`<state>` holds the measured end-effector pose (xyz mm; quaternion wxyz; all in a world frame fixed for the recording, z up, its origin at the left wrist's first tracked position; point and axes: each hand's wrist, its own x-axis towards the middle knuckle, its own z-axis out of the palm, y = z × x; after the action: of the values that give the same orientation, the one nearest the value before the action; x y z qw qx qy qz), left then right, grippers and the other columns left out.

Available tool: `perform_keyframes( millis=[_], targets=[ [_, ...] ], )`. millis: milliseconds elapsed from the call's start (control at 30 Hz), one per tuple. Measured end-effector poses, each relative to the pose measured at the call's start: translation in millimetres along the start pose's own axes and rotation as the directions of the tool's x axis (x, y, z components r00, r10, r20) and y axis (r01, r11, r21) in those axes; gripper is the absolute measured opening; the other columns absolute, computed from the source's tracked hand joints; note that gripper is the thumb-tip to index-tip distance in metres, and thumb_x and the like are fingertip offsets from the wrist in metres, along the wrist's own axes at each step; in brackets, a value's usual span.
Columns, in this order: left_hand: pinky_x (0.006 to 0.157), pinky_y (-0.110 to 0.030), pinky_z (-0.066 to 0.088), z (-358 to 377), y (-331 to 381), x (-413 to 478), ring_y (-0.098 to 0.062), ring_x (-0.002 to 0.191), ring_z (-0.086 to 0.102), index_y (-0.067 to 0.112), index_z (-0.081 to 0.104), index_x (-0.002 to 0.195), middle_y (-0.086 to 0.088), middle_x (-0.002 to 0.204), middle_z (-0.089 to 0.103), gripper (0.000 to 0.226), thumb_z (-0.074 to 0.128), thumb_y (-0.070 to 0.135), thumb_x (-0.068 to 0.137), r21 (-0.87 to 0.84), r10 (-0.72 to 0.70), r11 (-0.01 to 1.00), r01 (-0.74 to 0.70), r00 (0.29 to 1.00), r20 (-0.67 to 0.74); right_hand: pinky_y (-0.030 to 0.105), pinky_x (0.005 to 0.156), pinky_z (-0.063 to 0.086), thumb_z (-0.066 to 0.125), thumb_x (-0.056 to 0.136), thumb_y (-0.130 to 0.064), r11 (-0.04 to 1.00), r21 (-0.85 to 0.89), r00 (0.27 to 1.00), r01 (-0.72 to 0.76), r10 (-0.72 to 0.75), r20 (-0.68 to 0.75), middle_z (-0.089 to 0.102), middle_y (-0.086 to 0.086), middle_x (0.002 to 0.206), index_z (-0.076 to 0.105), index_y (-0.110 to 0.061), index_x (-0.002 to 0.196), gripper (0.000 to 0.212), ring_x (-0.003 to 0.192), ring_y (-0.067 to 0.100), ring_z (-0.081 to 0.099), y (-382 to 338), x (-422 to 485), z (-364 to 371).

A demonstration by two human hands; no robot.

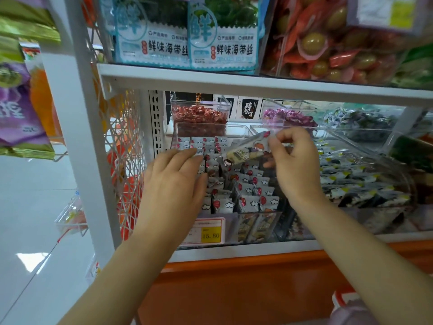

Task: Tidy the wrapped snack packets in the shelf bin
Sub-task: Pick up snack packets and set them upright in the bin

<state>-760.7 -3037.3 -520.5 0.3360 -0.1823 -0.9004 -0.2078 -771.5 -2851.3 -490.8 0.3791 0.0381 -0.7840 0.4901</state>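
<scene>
Left hand (174, 177) covers left rows of snack packets (251, 181). Held packet (248, 152): right end hidden behind right hand (296, 160). Price tag (210, 233) below left hand: small print illegible, left edge behind forearm (154, 233). Dark packets (351, 181) right of right hand blurred.

White metal shelf rack (79, 127) fills view, thick post on left side. White shelf board (234, 82) runs across above middle. White wire mesh (121, 141) on rack's side, orange shapes behind it. Strip with holes (157, 118) stands at back. Orange panel (234, 285) under bottom shelf. Floor (30, 207) white, shiny tiles, bright light spot (27, 256) on it. Purple and green bags (16, 113) hang far left. Room bright, light soft and even
</scene>
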Motion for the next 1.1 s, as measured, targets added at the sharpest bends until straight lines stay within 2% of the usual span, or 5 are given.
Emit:
perform_keyframes(
  millis=[167,300,533,733,1100],
  targets=[
    [0.078,-0.007,0.045,-3,16,-4,0.002,0.090,0.054,0.019,0.045,0.136,0.009,0.115,0.054,0.042,0.047,0.029,0.095,-0.380,-0.142,0.908,0.174,0.984,0.112,0.020,0.052,0.053,0.049,0.095,-0.006,0.871,0.349,0.938,-0.346,0.314,0.146,0.064,0.006,0.080,0.054,-0.008,0.086,0.010,0.057,0.008,0.064,-4,-24,-19],
    [0.050,-0.011,0.047,-1,20,-3,-0.003,0.065,0.062,0.018,0.060,0.115,0.007,0.083,0.064,0.024,0.048,0.025,0.094,-0.641,-0.283,0.675,0.365,0.931,0.232,0.021,0.054,0.053,0.048,0.094,-0.005,0.687,0.518,0.860,-0.510,0.415,0.296,0.067,0.012,0.083,0.057,-0.002,0.090,0.010,0.062,0.014,0.065,-4,-36,-22],
    [0.054,-0.019,0.053,-4,19,-2,-0.011,0.054,0.062,0.019,0.070,0.065,0.003,0.059,0.066,0.036,0.049,0.026,0.094,-0.812,-0.411,0.269,0.519,0.824,0.390,0.021,0.052,0.053,0.054,0.088,-0.006,0.550,0.579,0.799,-0.602,0.421,0.430,0.072,0.008,0.072,0.064,-0.001,0.089,0.011,0.061,0.014,0.067,-2,-36,-30],
    [0.059,-0.021,0.055,-4,18,-4,-0.011,0.051,0.056,0.007,0.062,0.074,0.000,0.053,0.061,0.033,0.048,0.030,0.093,-0.842,-0.435,0.172,0.511,0.806,0.400,0.022,0.047,0.051,0.053,0.090,-0.008,0.386,0.635,0.733,-0.669,0.483,0.478,0.064,0.008,0.065,0.063,0.002,0.100,0.017,0.053,0.013,0.063,1,-35,-27],
    [0.067,-0.024,0.057,-1,18,-3,-0.014,0.080,0.068,0.019,0.067,0.097,0.002,0.088,0.071,0.016,0.054,0.026,0.091,-0.813,-0.313,0.290,0.504,0.853,0.417,0.036,0.070,0.059,0.056,0.091,-0.006,0.858,0.334,0.904,-0.391,0.288,0.317,0.062,0.011,0.099,0.064,-0.016,0.095,0.013,0.076,0.019,0.069,2,-38,-26]
  ],
)
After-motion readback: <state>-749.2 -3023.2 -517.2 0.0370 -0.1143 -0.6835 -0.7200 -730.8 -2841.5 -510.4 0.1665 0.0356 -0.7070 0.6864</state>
